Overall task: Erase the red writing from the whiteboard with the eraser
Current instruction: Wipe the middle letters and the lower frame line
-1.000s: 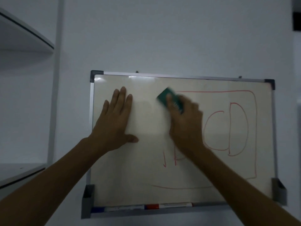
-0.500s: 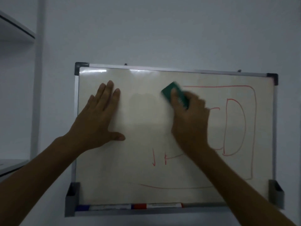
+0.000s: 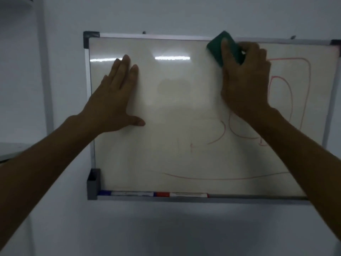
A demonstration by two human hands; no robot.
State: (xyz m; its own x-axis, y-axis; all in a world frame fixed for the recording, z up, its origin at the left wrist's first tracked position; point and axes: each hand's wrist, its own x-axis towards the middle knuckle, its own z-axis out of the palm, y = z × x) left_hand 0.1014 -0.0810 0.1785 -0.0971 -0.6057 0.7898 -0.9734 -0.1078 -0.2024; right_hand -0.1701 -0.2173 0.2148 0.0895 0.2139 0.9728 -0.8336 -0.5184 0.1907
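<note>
A whiteboard point(image 3: 166, 111) with a thin metal frame hangs on a pale wall, seen from the head camera of a person reaching out with both bare arms. The left hand point(image 3: 114, 100) lies flat and open on the left part of the board, fingers spread upward and thumb pointing right, pressing on the surface. The right hand point(image 3: 245, 84) is closed around a dark green eraser point(image 3: 224, 46), which sits tilted at the top edge of the board, right of centre, partly over the frame. The fingers cover the eraser's right end.

Red writing point(image 3: 287, 100) shows on the right half of the board: a tall rounded shape beside the right hand, a large outline curving around it near the right edge, short curved strokes below the wrist, and a long faint line running along the lower part of the board. The left half of the board is bare, with bright light reflections near the top.

A grey tray point(image 3: 184, 199) runs along the board's bottom edge. A marker with a blue cap point(image 3: 127, 193) and a marker with a red cap point(image 3: 180, 194) lie end to end in it.
</note>
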